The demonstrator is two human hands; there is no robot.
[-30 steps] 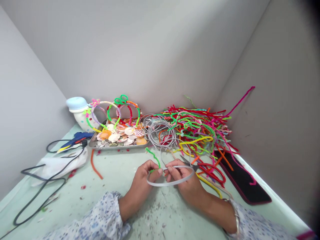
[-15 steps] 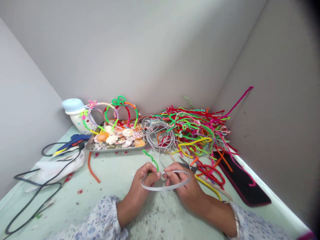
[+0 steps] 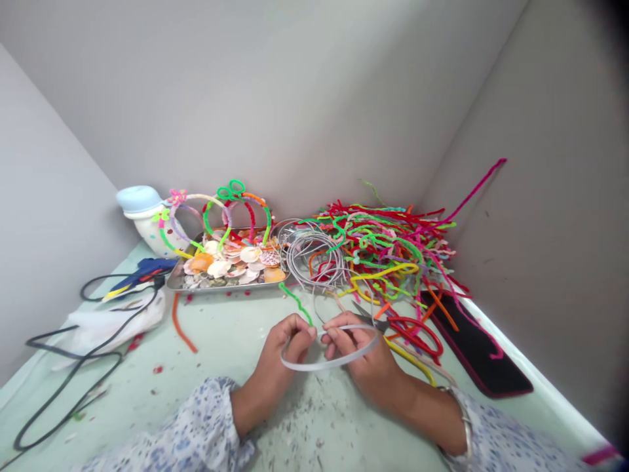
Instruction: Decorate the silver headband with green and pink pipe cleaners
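A pale grey, thin headband [image 3: 322, 366] curves in front of my fingers, its bend toward me. My left hand [image 3: 279, 351] is closed in a pinch, with a green pipe cleaner [image 3: 297, 300] sticking up from between thumb and fingers beside the band. My right hand [image 3: 366, 354] is closed on the headband near its far side, fingertips close to those of the left. Exactly where the pipe cleaner meets the band is hidden by the fingers. Scissors with red handles [image 3: 417, 335] lie just beyond my right hand.
Behind lie a coil of grey wire [image 3: 314, 259], a heap of colourful pipe cleaners [image 3: 388, 242] and a metal tray [image 3: 230, 287] of shells with decorated headbands. A blue glue gun [image 3: 142, 272] and its black cord [image 3: 73, 354] are left; a black phone-like slab [image 3: 486, 354] is right.
Both hands stay together at nearly the same place. The headband has tilted slightly and shifted a little to the right; the view has moved slightly.
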